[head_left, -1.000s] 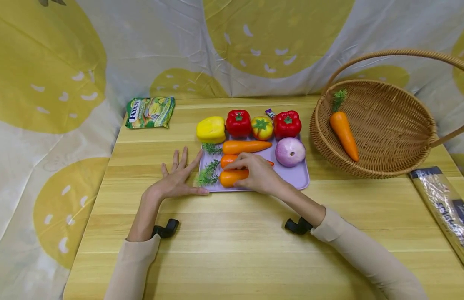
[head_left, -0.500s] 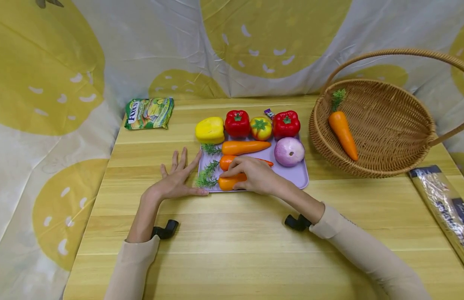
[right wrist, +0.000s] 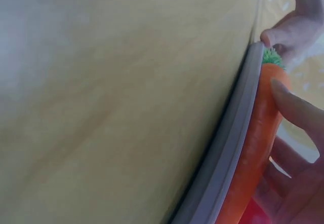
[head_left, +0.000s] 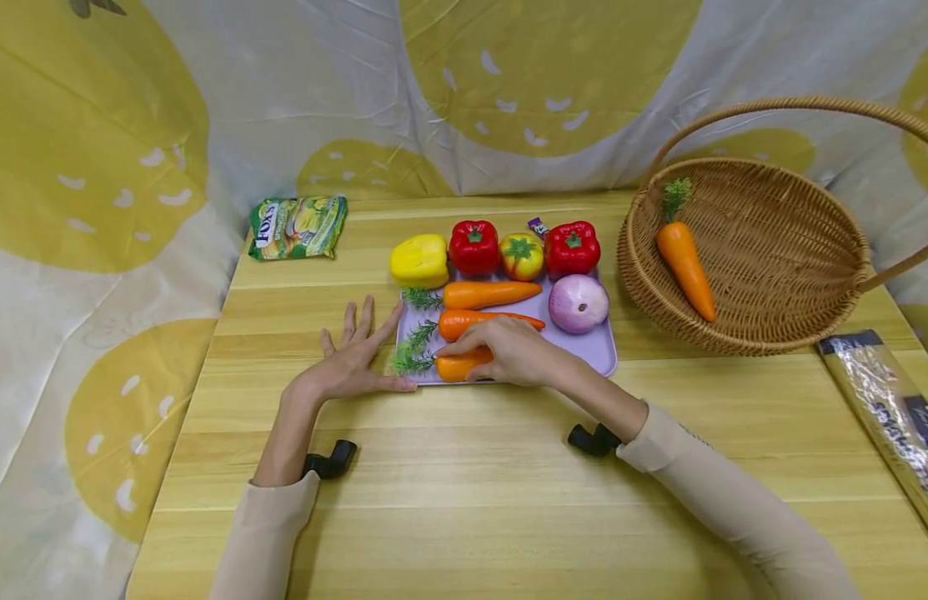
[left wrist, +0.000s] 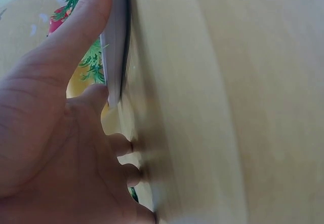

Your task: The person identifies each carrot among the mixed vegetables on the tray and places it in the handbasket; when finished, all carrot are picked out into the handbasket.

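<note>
On the lilac tray (head_left: 599, 354) lie three orange carrots with green tops pointing left. My right hand (head_left: 518, 350) pinches the front carrot (head_left: 454, 367) between thumb and fingers; its tip is hidden under the hand. In the right wrist view that carrot (right wrist: 259, 127) lies along the tray's front wall. Behind it are the middle carrot (head_left: 471, 323) and the rear carrot (head_left: 489, 293), with a purple onion (head_left: 579, 304) to their right. My left hand (head_left: 347, 362) has its fingers spread, thumb and index finger touching the tray's left end (left wrist: 115, 46).
Along the tray's back sit a yellow pepper (head_left: 420, 261), two red peppers (head_left: 474, 250) and a yellow-red tomato (head_left: 522, 257). A wicker basket (head_left: 779, 250) holding another carrot (head_left: 685, 267) stands right. A green Fox's packet (head_left: 298, 227) lies back left, a long package (head_left: 884, 417) far right.
The front carrot has shifted slightly toward the tray's front edge with my right hand, showing more of the middle carrot. My left hand stays at the tray's left end.
</note>
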Available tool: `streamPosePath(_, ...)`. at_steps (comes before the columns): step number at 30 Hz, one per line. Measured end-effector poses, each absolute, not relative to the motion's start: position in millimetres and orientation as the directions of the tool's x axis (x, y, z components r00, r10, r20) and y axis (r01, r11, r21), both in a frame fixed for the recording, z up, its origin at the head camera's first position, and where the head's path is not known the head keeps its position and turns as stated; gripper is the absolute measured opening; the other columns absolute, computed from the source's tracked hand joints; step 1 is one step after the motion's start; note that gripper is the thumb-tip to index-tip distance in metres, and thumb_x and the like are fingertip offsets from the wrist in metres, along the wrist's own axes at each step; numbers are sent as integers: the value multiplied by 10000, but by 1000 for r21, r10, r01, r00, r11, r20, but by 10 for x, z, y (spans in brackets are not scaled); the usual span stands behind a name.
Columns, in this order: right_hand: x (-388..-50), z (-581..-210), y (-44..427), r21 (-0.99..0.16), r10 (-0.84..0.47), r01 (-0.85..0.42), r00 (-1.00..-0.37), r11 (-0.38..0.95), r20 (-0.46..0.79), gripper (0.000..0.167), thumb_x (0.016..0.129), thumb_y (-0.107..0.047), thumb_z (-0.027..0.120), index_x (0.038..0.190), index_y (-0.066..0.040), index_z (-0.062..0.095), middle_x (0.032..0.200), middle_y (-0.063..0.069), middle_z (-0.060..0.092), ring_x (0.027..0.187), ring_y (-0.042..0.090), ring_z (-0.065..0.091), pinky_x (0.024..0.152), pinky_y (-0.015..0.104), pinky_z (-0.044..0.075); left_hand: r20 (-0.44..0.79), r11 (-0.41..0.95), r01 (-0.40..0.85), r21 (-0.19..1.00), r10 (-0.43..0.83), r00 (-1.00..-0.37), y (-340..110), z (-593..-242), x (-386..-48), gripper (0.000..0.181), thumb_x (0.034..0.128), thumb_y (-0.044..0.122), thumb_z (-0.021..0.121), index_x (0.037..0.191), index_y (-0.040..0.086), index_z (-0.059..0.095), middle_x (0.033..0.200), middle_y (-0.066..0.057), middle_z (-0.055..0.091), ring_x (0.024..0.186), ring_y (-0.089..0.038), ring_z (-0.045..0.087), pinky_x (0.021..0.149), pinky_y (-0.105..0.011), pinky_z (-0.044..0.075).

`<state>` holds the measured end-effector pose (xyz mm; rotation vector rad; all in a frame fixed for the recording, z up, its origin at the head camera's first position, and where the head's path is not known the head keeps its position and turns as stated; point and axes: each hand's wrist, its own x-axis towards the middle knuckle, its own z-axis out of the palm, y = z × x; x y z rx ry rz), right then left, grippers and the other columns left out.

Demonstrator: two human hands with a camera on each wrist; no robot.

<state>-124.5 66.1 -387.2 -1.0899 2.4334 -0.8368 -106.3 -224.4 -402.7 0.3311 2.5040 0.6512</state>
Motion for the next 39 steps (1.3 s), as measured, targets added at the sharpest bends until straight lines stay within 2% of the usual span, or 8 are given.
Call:
streamPosePath(5,-1256,-3894,661,-672,-757,-535,-650,512,-60,485,855,-212,860,1313,-307,732,1306,-93,735,970,117,636,765,272,457,-430,849,98,519,359,-829,-2253,-4027,-1067,1189,847,615,775,1663,362,-52,1679,-185,-319,1527,-440,-354,1086,-825,-220)
streamPosePath(12,-1251,-3895,704,-735,-754,-491,-656,468,-42,477,840,-186,871,1291,-278,748,1296,-79,741,1080,106,650,842,281,469,-395,819,97,565,371,-841,-2268,-4089,-1060,1213,786,737,749,1644,444,-56,1683,-169,-318,1523,-421,-370,1079,-809,-254)
streamPosePath(19,-1243,-3870,736,-770,-751,-456,-659,446,-45,465,843,-182,872,1277,-298,754,1303,-76,738,1202,117,653,946,342,531,-425,845,96,526,359,-831,-2251,-4030,-1057,1198,841,631,771,1659,375,-66,1680,-180,-319,1527,-429,-360,1090,-818,-225)
streamPosePath(21,-1247,-3849,754,-787,-738,-431,-673,442,-45,464,846,-183,870,1283,-291,752,1298,-81,738,1175,104,647,968,341,527,-431,851,97,516,356,-829,-2249,-4032,-1061,1194,848,613,775,1660,369,-67,1680,-180,-319,1528,-434,-355,1090,-823,-218)
streamPosePath(27,-1284,-3751,823,-816,-706,-414,-708,403,11,453,852,-152,863,1283,-243,756,1261,-38,748,1004,146,609,859,360,507,-432,852,92,515,351,-830,-2247,-4026,-1056,1196,844,609,781,1658,380,-64,1681,-173,-321,1529,-425,-359,1091,-821,-219)
streamPosePath(34,-1348,-3609,959,-817,-642,-412,-764,404,67,434,825,-146,885,1242,-205,779,1293,2,749,1141,168,644,836,321,485,-431,850,94,519,355,-830,-2251,-4022,-1058,1197,852,609,773,1658,371,-78,1677,-178,-330,1526,-430,-361,1082,-829,-219)
streamPosePath(37,-1370,-3545,1031,-817,-599,-379,-799,435,51,425,820,-168,892,1228,-220,785,1247,-8,766,1090,165,656,828,339,510,-434,850,89,519,351,-829,-2251,-4017,-1054,1196,852,611,772,1660,364,-75,1676,-176,-332,1525,-428,-364,1083,-827,-220)
streamPosePath(39,-1382,-3513,1075,-819,-576,-356,-817,450,38,435,816,-171,895,1233,-226,782,1223,-6,772,1089,156,668,875,348,542,-434,850,88,519,351,-830,-2245,-4006,-1049,1197,849,616,772,1661,362,-68,1676,-176,-332,1526,-427,-363,1083,-828,-218)
